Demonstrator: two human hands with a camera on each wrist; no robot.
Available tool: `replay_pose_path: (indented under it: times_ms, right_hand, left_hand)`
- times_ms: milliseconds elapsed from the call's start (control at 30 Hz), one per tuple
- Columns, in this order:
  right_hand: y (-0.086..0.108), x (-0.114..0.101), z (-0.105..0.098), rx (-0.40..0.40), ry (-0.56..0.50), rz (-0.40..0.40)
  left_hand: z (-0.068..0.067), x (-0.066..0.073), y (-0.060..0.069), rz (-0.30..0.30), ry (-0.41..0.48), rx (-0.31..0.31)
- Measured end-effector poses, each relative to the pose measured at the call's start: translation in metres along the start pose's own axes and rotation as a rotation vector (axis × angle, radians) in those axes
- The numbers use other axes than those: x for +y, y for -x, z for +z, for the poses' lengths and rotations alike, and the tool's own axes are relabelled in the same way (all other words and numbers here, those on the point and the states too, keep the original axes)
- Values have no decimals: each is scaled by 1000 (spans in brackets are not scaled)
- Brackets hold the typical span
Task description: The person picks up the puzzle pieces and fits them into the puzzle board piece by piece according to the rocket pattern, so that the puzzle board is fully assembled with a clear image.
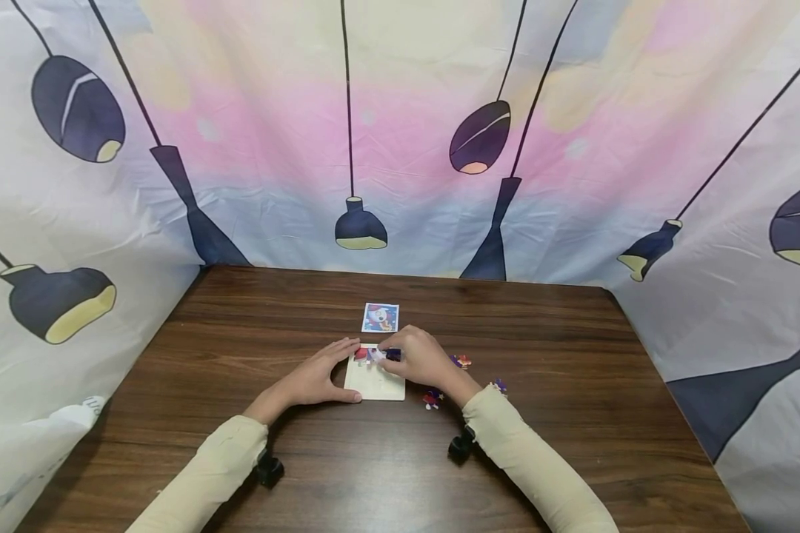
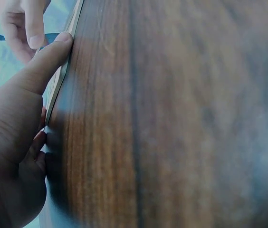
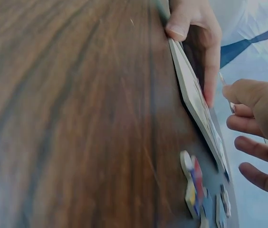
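A pale square jigsaw puzzle board [image 1: 381, 386] lies on the table, with several coloured pieces along its far side. My left hand [image 1: 312, 376] holds the board at its left side, thumb on the near edge and fingers by the far corner. Over the board's far right part, my right hand [image 1: 418, 360] pinches a small puzzle piece [image 3: 232, 107] between thumb and forefinger. Its other fingers are loosely bent. Most of that piece's face is hidden by the fingers.
A small printed picture card [image 1: 381, 317] lies just beyond the board. Loose puzzle pieces [image 1: 432, 400] are scattered to the right, some partly behind the right wrist. Patterned cloth [image 1: 400, 133] hangs behind and beside the brown wooden table [image 1: 347, 466].
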State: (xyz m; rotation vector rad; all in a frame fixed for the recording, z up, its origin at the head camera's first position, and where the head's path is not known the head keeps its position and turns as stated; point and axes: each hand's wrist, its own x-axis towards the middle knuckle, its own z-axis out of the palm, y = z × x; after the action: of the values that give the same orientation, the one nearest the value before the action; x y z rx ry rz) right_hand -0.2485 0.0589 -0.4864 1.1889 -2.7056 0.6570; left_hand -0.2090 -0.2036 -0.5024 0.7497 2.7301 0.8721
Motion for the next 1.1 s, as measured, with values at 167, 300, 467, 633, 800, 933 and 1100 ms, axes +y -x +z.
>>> replay_pose_path:
  times_ms: [167, 300, 467, 633, 800, 933, 1100]
  right_hand:
    - [-4, -5, 7, -3, -1, -28]
    - [-7, -9, 11, -2, 28, -50]
    - [-11, -14, 13, -7, 45, -55]
    - [-12, -17, 16, -40, 65, -42]
    - [-11, -21, 18, -73, 81, -10]
    - [-12, -23, 17, -97, 92, 14]
    - [-11, -23, 18, -92, 88, 14]
  left_hand:
    - [0, 1, 0, 2, 4, 0]
    - [0, 2, 0, 11, 4, 3]
    - [-1, 2, 0, 15, 0, 9]
    - [-1, 2, 0, 14, 0, 8]
    - [-1, 2, 0, 14, 2, 7]
    - [-1, 2, 0, 13, 8, 9]
    - [-1, 2, 1, 13, 7, 5]
